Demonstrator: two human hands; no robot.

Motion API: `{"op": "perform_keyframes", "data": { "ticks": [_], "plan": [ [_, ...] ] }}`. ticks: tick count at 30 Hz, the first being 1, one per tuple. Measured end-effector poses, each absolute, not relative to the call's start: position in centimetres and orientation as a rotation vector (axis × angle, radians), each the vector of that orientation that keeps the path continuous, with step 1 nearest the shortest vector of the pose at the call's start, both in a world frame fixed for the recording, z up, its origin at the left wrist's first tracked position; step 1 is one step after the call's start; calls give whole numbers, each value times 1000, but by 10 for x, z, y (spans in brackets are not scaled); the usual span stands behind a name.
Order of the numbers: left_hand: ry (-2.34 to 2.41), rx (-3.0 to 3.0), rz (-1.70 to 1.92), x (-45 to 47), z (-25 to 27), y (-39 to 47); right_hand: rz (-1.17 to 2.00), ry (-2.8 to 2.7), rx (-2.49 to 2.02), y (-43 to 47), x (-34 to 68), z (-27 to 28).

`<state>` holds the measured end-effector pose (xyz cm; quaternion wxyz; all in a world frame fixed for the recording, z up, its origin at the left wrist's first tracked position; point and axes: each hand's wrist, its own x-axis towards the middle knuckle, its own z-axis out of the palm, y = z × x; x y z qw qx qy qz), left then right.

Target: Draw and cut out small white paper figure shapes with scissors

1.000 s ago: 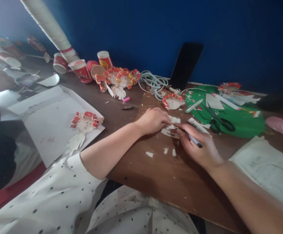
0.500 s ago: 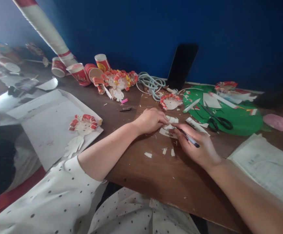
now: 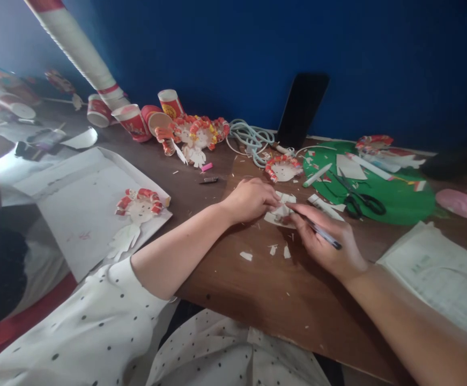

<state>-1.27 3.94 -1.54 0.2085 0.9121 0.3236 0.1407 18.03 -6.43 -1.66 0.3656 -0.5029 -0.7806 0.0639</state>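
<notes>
My right hand (image 3: 325,236) is closed around a pen (image 3: 321,232), its tip end down at small white paper pieces (image 3: 280,215) on the brown board (image 3: 233,289). My left hand (image 3: 251,199) lies palm down on the board, fingers together, with the fingertips on the same white paper. The fingers partly hide the paper and the pen's tip. Loose paper scraps (image 3: 246,256) lie nearer to me. Just beyond my hands is a white paper face with a red-and-white curled rim (image 3: 283,168). A white tube-like item (image 3: 325,207) lies beside my right hand.
Black-handled scissors (image 3: 364,203) and a green-and-white marker (image 3: 317,175) lie on a green disc (image 3: 412,201). A dark phone (image 3: 302,110) leans on the blue wall behind coiled cable (image 3: 251,136). Paper cups (image 3: 131,120), a white box lid (image 3: 68,214) and a paper stack (image 3: 438,273) surround the board.
The pen's rear end has swung slightly right and down, with my right hand shifting a little. My left hand stays on the paper. The whole view has drifted slightly.
</notes>
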Motion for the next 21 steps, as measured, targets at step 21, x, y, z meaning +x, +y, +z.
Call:
{"op": "perform_keyframes", "data": {
  "ticks": [21],
  "plan": [
    [907, 2533, 374, -12, -14, 40, 196, -2024, -1166, -60, 173, -13]
  ]
}}
